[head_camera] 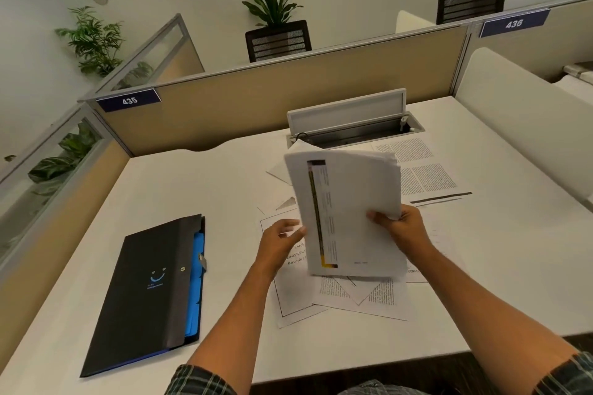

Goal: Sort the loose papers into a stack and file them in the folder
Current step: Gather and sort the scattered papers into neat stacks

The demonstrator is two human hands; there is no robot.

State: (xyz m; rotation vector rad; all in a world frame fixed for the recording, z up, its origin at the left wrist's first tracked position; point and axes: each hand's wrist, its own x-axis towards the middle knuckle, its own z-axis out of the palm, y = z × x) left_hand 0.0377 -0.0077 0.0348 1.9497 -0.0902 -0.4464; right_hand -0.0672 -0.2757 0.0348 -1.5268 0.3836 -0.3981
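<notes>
Paper stack [349,212] held upright above desk [199,189] — gripped at right edge by right hand [402,228]. Left hand [279,242] loosely spread, fingertips at stack's left edge. Loose sheets [340,298] scattered beneath; black folder [144,295] lying closed at left — well apart.

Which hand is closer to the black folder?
Left. The left hand is at the left edge of the held paper stack, on the side toward the black folder. The right hand grips the stack's right side, farther away.
</notes>
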